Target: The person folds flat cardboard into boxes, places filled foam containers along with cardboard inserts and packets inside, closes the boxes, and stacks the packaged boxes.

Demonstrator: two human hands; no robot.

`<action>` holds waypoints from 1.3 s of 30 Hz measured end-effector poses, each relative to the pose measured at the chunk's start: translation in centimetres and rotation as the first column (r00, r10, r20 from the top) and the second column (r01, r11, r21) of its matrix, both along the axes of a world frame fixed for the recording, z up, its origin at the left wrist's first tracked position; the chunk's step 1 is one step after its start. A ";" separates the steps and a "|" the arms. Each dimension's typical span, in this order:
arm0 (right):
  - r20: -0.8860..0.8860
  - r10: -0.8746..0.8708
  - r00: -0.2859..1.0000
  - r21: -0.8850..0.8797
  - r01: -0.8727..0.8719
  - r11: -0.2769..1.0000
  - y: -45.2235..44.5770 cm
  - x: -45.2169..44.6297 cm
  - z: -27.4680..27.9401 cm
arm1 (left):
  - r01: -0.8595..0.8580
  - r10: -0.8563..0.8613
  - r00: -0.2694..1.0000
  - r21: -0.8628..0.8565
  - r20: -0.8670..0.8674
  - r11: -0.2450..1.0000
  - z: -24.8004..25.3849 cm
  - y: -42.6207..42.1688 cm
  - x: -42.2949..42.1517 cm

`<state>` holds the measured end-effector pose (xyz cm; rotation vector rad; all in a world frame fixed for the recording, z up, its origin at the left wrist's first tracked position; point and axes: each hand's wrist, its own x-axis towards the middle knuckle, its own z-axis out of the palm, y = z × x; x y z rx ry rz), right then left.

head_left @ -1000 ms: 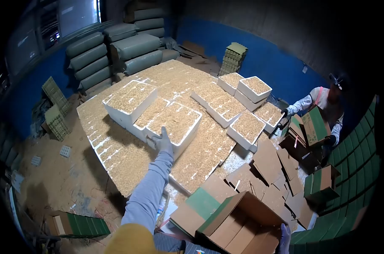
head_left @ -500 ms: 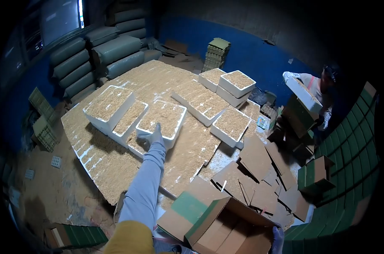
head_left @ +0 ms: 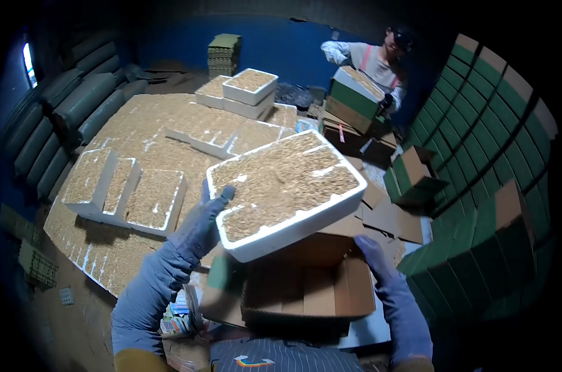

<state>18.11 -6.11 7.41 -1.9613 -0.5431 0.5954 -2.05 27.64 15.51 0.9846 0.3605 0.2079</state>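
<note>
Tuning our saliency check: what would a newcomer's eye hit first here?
First, the big white tray of tan, grainy material, held tilted in the left hand at the centre of the view, above an open cardboard box. Next, the tall wall of green-and-brown cartons along the right side. Then the co-worker at the upper right, handling another box.

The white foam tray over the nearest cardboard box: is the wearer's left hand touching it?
Touching. The head view shows the left hand gripping the white foam tray, a gloved digit lapping over its edge.
</note>
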 end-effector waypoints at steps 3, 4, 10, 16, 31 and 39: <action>0.426 0.205 0.881 0.005 -0.229 0.973 0.1 2.7 -1.2 | 0.132 -0.132 0.991 0.197 -0.017 0.971 -1.0 -5.8 1.1; 0.388 0.212 0.897 -0.004 -0.228 0.974 0.3 2.7 -1.0 | 0.145 -0.137 0.987 0.115 -0.080 0.983 -0.5 -7.8 1.4; 0.404 0.293 0.867 -0.070 -0.290 0.954 -0.1 1.4 -1.6 | 0.200 -0.162 0.964 0.169 -0.213 0.965 1.0 -9.7 -4.8; 0.219 0.174 0.960 0.075 -0.195 0.978 -0.1 -2.6 -3.6 | 0.236 -0.096 0.902 0.295 -0.421 0.926 -0.8 -10.3 -9.0; 0.703 0.264 0.660 -0.645 0.436 0.627 -6.5 19.1 -18.9 | 0.467 0.403 0.766 0.864 -0.501 0.188 -5.5 -13.7 -7.9; 0.862 0.238 0.449 -0.435 0.412 0.800 -6.5 14.8 -14.8 | 0.142 0.352 0.907 0.955 -0.231 0.260 -4.1 -13.9 -7.4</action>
